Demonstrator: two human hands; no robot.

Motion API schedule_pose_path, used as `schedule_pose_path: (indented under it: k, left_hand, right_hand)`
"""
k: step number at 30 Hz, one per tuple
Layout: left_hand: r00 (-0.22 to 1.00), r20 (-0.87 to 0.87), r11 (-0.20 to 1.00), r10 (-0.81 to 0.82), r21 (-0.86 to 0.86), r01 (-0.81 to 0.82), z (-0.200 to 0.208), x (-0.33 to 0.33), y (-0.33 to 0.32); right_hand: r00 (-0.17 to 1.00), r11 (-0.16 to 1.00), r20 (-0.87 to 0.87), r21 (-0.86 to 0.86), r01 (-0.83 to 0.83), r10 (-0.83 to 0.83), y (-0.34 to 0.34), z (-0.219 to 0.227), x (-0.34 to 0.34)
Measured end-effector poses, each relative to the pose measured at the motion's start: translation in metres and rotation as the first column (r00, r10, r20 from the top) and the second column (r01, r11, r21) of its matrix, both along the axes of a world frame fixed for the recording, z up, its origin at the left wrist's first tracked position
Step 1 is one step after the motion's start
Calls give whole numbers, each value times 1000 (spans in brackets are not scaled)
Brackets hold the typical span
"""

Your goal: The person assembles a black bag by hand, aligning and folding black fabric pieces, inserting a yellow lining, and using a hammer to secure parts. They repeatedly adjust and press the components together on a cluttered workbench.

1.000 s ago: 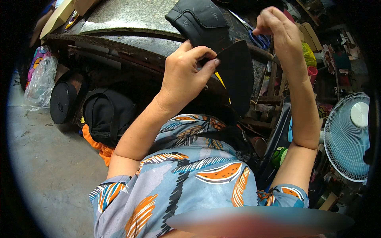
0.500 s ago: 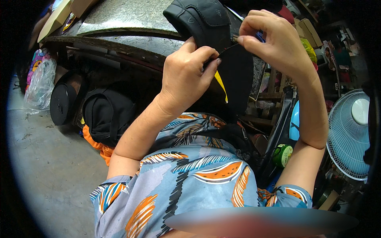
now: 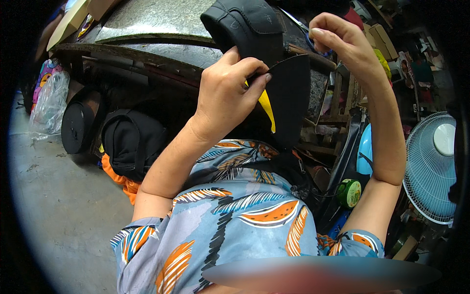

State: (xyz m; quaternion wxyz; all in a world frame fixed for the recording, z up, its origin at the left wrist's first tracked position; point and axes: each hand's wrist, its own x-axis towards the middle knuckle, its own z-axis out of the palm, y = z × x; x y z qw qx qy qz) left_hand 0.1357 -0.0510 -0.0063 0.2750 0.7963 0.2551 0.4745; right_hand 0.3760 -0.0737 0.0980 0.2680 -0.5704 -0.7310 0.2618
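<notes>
My left hand [image 3: 227, 90] is closed, its thumb and forefinger pinching the upper edge of a black sheet of material [image 3: 291, 98] that hangs down towards my lap. A pointed yellow strip [image 3: 266, 110] shows beside the sheet, below my fingers. Just beyond this hand lies a black leather-like piece [image 3: 245, 24] with a stitched flap and pale marks; whether it joins the sheet is hidden. Up to the right, apart from the sheet, my right hand [image 3: 342, 39] has its fingers curled and thumb against forefinger. Anything between those fingertips is too small to make out.
A worn workbench [image 3: 161, 22] spans the far side. Scissors [image 3: 293, 19] with a blue handle lie near my right hand. A black bag [image 3: 132, 142] and a round black roll [image 3: 78, 125] stand at left. A white fan [image 3: 428, 166] and a green round container [image 3: 350, 192] are at right.
My right hand has moved up and to the right, away from the sheet's edge. My left hand keeps its pinch, while the sheet has shifted slightly and more of the yellow strip shows.
</notes>
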Motion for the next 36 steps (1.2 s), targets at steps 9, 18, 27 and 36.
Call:
schedule_pose_path:
  k: [9,18,27,36]
  left_hand:
    - [1000,-16,1000,-3,20,4,5,-4,-2]
    - [1000,6,1000,-31,7,31,5,-6,-4]
    - [1000,9,1000,-21,-21,21,3,-6,-3]
    - [999,7,999,-33,-12,34,4,-4,-3]
  right_hand:
    - [736,773,666,404,-489,118,-16,9,-44]
    - [768,929,627,192,-316,132,-14,0,-9]
    - [926,905,364,353,-239,102,-20,3,-8]
    - [799,790,563,384,-477,209,-11,18,-33]
